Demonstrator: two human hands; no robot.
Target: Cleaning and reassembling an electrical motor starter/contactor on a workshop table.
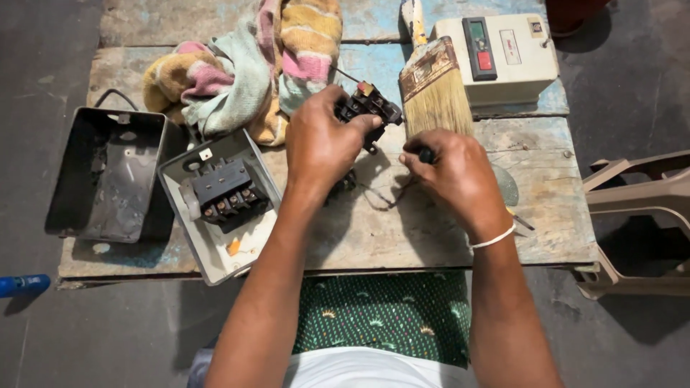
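— Starting at the left edge, we see the end of a blue tool (24, 284) on the dark floor, then an empty black metal box (106, 172), scuffed and dusty inside, hanging partly over the edge of the board (359, 237).

— We agree. Just beside it lies a grey housing (215, 237), rounded at the corners, with a black terminal block (224, 190) seated in it. Behind both sits a crumpled towel (251, 65), soft and striped in yellow, pink and pale green.

— The board itself is rough bare wood, with worn blue paint at the back. Now the hands: our left hand (321, 144) is closed around a small black part (370, 106) with ridged terminals, held just above the board's middle.

— And our right hand (453, 169) is curled shut on a dark, slim handle (425, 154); we can't tell what tool it belongs to. A white band (494, 238) circles that wrist.

— Thin wire (381, 197) loops on the wood between the two hands. Behind the right hand lies a paintbrush (433, 93), pale bristles pointing at us, rusty ferrule, touching a cream switch box (503, 61) with a red and green button strip.

— For room, we see bare wood in front of both hands up to the near edge, and more to the right of the right hand. A tan plastic chair (640, 215) stands off the board's right edge, near but apart.

— Below the near edge, green patterned cloth (388, 316) covers our lap.
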